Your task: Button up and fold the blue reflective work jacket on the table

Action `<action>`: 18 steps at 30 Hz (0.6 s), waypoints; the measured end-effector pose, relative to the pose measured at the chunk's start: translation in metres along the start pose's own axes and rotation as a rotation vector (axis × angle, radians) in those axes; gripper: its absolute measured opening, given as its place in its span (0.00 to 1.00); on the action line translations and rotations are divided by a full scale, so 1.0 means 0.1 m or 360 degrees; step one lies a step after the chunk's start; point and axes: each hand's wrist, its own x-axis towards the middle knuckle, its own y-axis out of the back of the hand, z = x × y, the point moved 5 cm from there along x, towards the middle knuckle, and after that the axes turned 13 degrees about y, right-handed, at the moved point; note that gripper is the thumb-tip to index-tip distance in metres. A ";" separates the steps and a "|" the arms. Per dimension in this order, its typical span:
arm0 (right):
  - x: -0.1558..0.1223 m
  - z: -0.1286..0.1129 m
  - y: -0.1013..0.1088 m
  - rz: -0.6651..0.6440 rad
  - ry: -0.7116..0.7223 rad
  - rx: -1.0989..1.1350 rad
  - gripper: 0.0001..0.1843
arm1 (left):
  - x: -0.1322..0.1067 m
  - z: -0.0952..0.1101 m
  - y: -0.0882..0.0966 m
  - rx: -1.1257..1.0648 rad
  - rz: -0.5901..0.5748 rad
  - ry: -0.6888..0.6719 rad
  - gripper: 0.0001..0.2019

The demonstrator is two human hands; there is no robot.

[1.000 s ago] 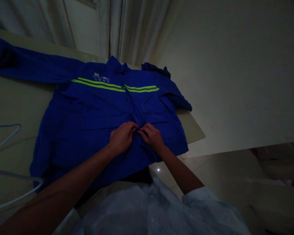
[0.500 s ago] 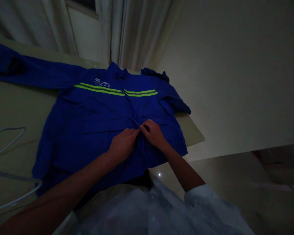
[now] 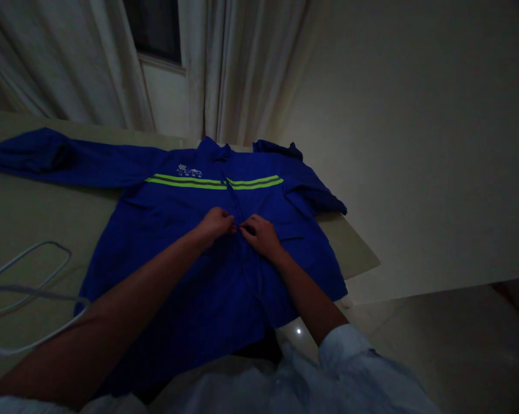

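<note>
A blue work jacket (image 3: 156, 287) lies spread front side up, its collar pointing away from me. Yellow-green stripes cross its chest, with a white logo above them on the left. My left hand (image 3: 217, 223) pinches one edge of the front opening, a little below the stripes. Close beside it, my right hand (image 3: 262, 234) has thumb and fingers pinched on the other edge of the opening. The small part between my fingertips is too dark to make out. One sleeve stretches out to the left; the other is bent at the right.
The jacket rests on a pale table (image 3: 358, 247), whose corner shows at the right. White cables (image 3: 48, 299) loop on the table at left, near my left forearm. Curtains (image 3: 251, 69) hang behind, and a plain wall (image 3: 415, 144) stands at right.
Both hands have shifted up the front opening toward the stripes. My left hand has turned from lying along the cloth to a raised pinch. The view has tilted up slightly.
</note>
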 end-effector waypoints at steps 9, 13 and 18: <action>0.00 -0.01 0.07 0.0220 0.0099 0.0210 0.04 | 0.05 -0.18 -0.06 -0.0175 0.0156 -0.0220 0.06; 0.03 -0.05 0.05 0.0103 0.0118 0.0119 0.04 | -0.01 -0.17 -0.06 -0.0226 0.0261 -0.0349 0.06; 0.04 0.05 0.00 0.0003 -0.0063 0.0258 0.04 | -0.02 -0.18 -0.09 -0.0318 0.0235 -0.0458 0.06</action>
